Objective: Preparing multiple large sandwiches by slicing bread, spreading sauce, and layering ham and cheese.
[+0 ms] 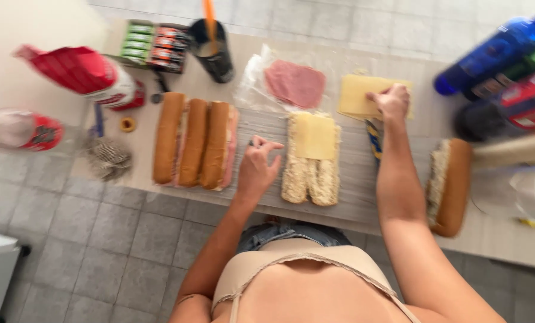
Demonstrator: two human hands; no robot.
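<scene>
Head view: my right hand (pixel 392 100) pinched the cheese slices (pixel 358 96); left hand (pixel 258 167) hovered loosely open beside the bread (pixel 311 164). Peeling one slice slowly seemed best.

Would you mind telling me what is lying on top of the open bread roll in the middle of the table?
Yellow cheese slices cover the far end of the open roll; its near end shows bare spread. Anything under the cheese is hidden.

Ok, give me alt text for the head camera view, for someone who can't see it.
Looking down at a table, the right hand touches a stack of cheese slices while the left hand rests beside an open bread roll topped with cheese. Three filled rolls, sliced ham and bottles lie around.
</scene>
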